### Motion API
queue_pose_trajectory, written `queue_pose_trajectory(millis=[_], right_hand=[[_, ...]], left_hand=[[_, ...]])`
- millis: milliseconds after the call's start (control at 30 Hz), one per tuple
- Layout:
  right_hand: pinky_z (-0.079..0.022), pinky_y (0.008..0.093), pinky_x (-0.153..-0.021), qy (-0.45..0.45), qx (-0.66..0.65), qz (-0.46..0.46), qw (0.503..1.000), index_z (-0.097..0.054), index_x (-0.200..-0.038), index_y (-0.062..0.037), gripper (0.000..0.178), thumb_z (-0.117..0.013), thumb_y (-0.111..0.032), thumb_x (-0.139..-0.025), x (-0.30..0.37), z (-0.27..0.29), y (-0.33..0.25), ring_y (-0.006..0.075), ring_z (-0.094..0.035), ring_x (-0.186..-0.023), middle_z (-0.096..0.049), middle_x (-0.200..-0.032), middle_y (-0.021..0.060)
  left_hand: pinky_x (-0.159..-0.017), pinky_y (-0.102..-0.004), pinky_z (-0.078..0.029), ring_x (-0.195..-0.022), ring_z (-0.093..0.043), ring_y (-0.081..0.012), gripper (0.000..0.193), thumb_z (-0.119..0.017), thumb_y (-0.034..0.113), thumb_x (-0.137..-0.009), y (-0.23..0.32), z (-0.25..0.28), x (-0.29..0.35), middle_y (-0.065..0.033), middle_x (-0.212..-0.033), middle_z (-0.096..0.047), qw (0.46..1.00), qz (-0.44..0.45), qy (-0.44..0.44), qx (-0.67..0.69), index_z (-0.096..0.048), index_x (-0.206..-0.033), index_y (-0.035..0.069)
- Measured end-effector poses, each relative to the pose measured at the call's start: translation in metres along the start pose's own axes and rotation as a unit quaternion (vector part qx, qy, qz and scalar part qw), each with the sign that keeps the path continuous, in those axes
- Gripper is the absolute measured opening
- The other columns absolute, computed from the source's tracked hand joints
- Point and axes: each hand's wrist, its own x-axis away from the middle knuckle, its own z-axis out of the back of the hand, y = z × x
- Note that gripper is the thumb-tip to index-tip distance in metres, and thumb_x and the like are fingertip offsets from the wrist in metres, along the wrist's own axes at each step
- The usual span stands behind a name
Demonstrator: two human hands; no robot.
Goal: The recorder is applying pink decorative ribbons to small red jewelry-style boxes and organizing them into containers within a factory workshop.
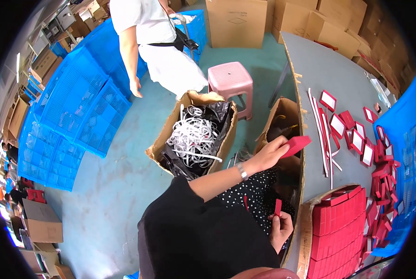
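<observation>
My left hand (272,152), with a metal-banded watch (241,171) on its wrist, pinches a flat red box piece (297,145) at the table's edge. Lower down, near my lap, my right hand (281,231) is closed on a small narrow red piece (277,207) standing up from the fingers. Beside my left hand on the grey table (329,60) lie long white and red strips (324,135). Beyond them are several small red boxes (357,141) with white faces. Near my right hand, a carton (305,232) holds neat rows of red boxes (338,228).
An open carton (154,151) full of curled white strips (194,137) stands on the floor, with a pink stool (230,76) behind it. Another carton (282,109) sits by the table. Blue crates (73,102) line the left, where a person in white (147,28) stands.
</observation>
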Motion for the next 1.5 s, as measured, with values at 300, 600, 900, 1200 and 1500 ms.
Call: queue_pose_trajectory(millis=[300, 600, 900, 1200, 1500], right_hand=[[-0.046, 0.0222, -0.072, 0.017, -0.024, 0.001, 1.000, -0.058, -0.095, 0.0010, 0.006, -0.056, 0.000, -0.089, 0.021, -0.010, 0.005, 0.0101, -0.058, -0.073, -0.062, -0.080, 0.0051], [-0.045, 0.0223, -0.072, 0.018, 0.016, 0.024, 0.999, -0.057, -0.095, 0.0008, 0.006, -0.056, -0.002, -0.090, 0.018, -0.002, 0.001, 0.0105, -0.057, -0.074, -0.061, -0.081, 0.0045], [-0.043, 0.0227, -0.072, 0.020, 0.024, 0.031, 0.999, -0.057, -0.094, 0.0000, 0.007, -0.058, -0.006, -0.090, 0.025, -0.007, 0.006, 0.0104, -0.055, -0.074, -0.061, -0.081, 0.0040], [-0.042, 0.0230, -0.072, 0.030, 0.045, 0.022, 0.998, -0.058, -0.093, -0.0002, 0.010, -0.059, -0.009, -0.090, 0.034, -0.001, 0.010, 0.0101, -0.054, -0.074, -0.060, -0.080, 0.0035], [-0.043, 0.0224, -0.071, 0.041, 0.036, 0.037, 0.998, -0.058, -0.095, 0.0001, 0.009, -0.058, -0.008, -0.091, 0.043, -0.002, 0.013, 0.0095, -0.054, -0.073, -0.060, -0.079, 0.0039]], left_hand=[[-0.062, -0.0269, -0.038, -0.072, -0.041, -0.0069, 0.037, -0.049, 0.037, -0.098, -0.027, 0.008, 0.084, 0.0015, -0.075, -0.046, 0.994, 0.099, -0.034, -0.028, -0.050, -0.084, 0.002], [-0.066, -0.0300, -0.042, -0.073, -0.050, -0.0104, 0.043, -0.052, 0.040, -0.095, -0.021, -0.005, 0.107, -0.0070, -0.076, -0.059, 0.994, 0.078, -0.073, -0.005, -0.058, -0.088, -0.002], [-0.066, -0.0316, -0.043, -0.070, -0.054, -0.0128, 0.040, -0.054, 0.035, -0.093, -0.016, 0.001, 0.117, -0.0111, -0.073, -0.060, 0.993, 0.076, -0.088, -0.034, -0.061, -0.086, -0.004], [-0.066, -0.0352, -0.043, -0.069, -0.056, -0.0187, 0.039, -0.055, 0.035, -0.091, -0.009, 0.000, 0.131, -0.0153, -0.074, -0.061, 0.990, 0.064, -0.104, -0.064, -0.061, -0.086, -0.003], [-0.061, -0.0338, -0.040, -0.064, -0.051, -0.0160, 0.037, -0.055, 0.034, -0.091, -0.013, -0.008, 0.143, -0.0090, -0.066, -0.054, 0.987, 0.056, -0.148, -0.037, -0.057, -0.077, 0.000]])
